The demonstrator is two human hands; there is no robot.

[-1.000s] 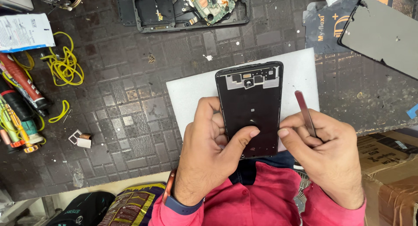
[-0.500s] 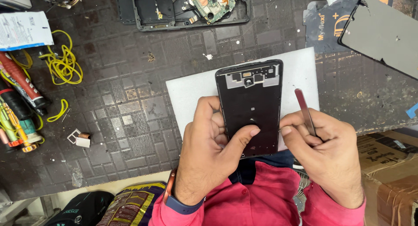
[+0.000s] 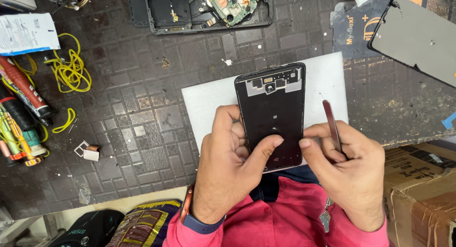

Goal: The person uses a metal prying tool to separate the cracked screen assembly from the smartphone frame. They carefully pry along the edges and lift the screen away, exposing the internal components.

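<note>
Nearest the body, the left hand (image 3: pixel 228 166) clamps the lower end of a black phone frame (image 3: pixel 271 109), fingers (image 3: pixel 227 125) curled around its left edge and thumb pressed on its face, while the right hand (image 3: pixel 349 173) pinches a slim metal pry tool (image 3: pixel 331 125) upright and touches the frame's right edge with its thumb. The frame's long axis runs straight away from the person over a white mat (image 3: pixel 325 83) on the dark worktop (image 3: pixel 142 114). Farther off lie an opened phone (image 3: pixel 199 9), a grey back panel (image 3: pixel 418 38) and yellow wire (image 3: pixel 71 68).
</note>
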